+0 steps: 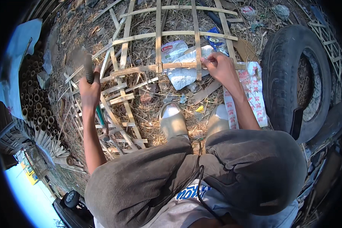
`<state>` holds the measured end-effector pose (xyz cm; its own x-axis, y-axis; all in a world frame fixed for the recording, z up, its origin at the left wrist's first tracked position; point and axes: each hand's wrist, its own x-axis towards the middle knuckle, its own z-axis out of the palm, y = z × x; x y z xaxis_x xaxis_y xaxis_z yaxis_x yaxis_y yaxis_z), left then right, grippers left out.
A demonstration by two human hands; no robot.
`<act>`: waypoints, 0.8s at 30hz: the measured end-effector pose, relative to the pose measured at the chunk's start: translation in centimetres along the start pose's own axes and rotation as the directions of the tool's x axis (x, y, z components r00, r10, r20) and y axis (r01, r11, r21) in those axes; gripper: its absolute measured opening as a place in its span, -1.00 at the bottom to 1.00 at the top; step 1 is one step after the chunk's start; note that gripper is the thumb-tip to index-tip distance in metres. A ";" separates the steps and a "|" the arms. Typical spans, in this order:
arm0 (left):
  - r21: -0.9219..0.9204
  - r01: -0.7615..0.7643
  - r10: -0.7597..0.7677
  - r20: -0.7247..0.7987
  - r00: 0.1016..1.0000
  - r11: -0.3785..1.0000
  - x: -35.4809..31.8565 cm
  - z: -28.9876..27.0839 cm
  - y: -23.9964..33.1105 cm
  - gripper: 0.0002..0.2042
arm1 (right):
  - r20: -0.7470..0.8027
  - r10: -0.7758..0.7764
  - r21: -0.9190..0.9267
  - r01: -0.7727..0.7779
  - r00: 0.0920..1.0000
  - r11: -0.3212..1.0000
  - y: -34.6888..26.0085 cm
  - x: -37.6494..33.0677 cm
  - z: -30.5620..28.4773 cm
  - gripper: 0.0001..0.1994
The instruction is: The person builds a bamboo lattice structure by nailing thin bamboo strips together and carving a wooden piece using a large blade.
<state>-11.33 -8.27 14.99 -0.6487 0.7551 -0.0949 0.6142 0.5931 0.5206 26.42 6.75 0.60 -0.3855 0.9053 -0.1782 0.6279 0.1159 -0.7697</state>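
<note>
My left hand (89, 92) is closed round a hammer with a dark grip (89, 70) and a green shaft (99, 115). The grip's end sticks up past my fingers, and the metal head hangs low, over the bamboo strips at the left. Ahead of my feet lies a lattice of split bamboo slats (140, 69). The fingertips of my right hand (219, 66) are pinched at a crossing of its near crosswise slat and an upright slat. Whether a small nail is between them is too small to tell.
A second bamboo lattice (119, 99) lies at the left. To the right stands a worn tyre (283, 68), beside a printed white sheet (256, 91). Crumpled wrappers (174, 51) and straw litter the ground. Cut bamboo poles (38, 95) are stacked at far left.
</note>
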 end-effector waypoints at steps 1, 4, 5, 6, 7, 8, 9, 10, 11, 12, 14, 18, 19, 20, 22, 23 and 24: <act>0.013 0.047 -0.048 0.089 0.995 0.999 -0.5 1.6 1.3 -0.56 | 0.016 -0.015 0.021 0.014 1.000 1.000 0.1 0.2 -0.2 -0.60; 0.147 0.020 -0.074 0.371 0.926 0.989 -1.3 4.9 -0.1 -0.61 | 0.018 0.023 0.110 -0.025 1.000 0.994 -1.2 0.6 1.3 -0.60; 0.104 -0.011 -0.032 0.404 0.914 0.995 -2.3 5.6 -0.3 -0.64 | -0.029 -0.070 -0.039 0.069 0.997 0.997 -2.1 0.6 1.6 -0.60; 0.062 -0.033 0.003 0.428 0.904 0.998 -3.6 6.1 0.0 -0.68 | -0.056 -0.176 -0.187 0.162 0.983 0.969 -2.6 0.6 1.9 -0.61; 0.134 -0.041 -0.034 0.512 0.859 0.990 -4.1 6.1 0.3 -0.72 | -0.058 -0.096 -0.199 0.083 0.994 0.976 -3.0 0.8 1.8 -0.61; 0.208 -0.049 -0.083 0.579 0.811 0.977 -4.5 5.6 1.0 -0.73 | -0.057 -0.025 -0.205 0.013 0.998 0.979 -3.6 0.9 1.8 -0.61; 0.202 -0.084 -0.054 0.593 0.803 0.976 -5.1 5.6 1.7 -0.73 | -0.093 -0.016 -0.095 0.007 0.996 0.995 -3.3 0.7 1.4 -0.63; 0.198 -0.119 -0.026 0.606 0.795 0.973 -5.4 5.8 2.2 -0.73 | -0.086 -0.045 -0.109 0.036 0.995 0.993 -3.1 0.7 0.8 -0.63; 0.189 -0.172 0.029 0.587 0.809 0.967 -5.8 6.2 1.9 -0.70 | -0.016 0.061 -0.011 -0.062 0.998 0.998 -3.6 0.6 0.1 -0.63; 0.182 -0.157 0.025 0.573 0.819 0.971 -5.9 6.5 1.6 -0.70 | 0.065 0.162 0.078 -0.167 0.985 0.983 -3.9 0.7 -0.4 -0.64; 0.162 -0.233 0.097 0.585 0.805 0.959 -6.2 6.8 1.1 -0.68 | 0.021 0.076 0.029 -0.076 0.997 0.997 -2.1 1.1 0.6 -0.64; 0.169 -0.251 0.107 0.586 0.803 0.953 -6.8 7.6 0.8 -0.58 | 0.128 0.148 0.083 -0.159 0.981 0.984 -0.1 1.6 1.2 -0.63; 0.169 -0.252 0.108 0.587 0.802 0.953 -6.9 7.8 0.7 -0.58 | 0.137 0.156 0.094 -0.169 0.978 0.981 0.4 1.7 1.5 -0.63; 0.180 -0.240 0.091 0.589 0.803 0.954 -7.2 8.1 0.6 -0.55 | 0.147 0.166 0.104 -0.182 0.975 0.978 0.2 1.7 1.4 -0.63; 0.205 -0.220 0.058 0.592 0.804 0.954 -7.5 8.3 0.5 -0.49 | 0.155 0.171 0.123 -0.191 0.973 0.974 -0.5 1.4 1.2 -0.63; 0.207 -0.221 0.053 0.604 0.795 0.953 -7.9 8.4 0.5 -0.49 | 0.169 0.182 0.139 -0.206 0.969 0.969 -0.7 0.9 1.0 -0.64; 0.289 -0.358 0.150 0.553 0.819 0.888 -8.3 8.3 0.4 -0.49 | 0.174 0.196 0.141 -0.222 0.965 0.965 -0.6 0.9 1.1 -0.64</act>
<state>-1.98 -11.97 8.97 -0.1908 0.8622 -0.4692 0.9075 0.3372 0.2506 24.99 7.11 0.21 -0.3663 0.8254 -0.4296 0.5962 -0.1462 -0.7894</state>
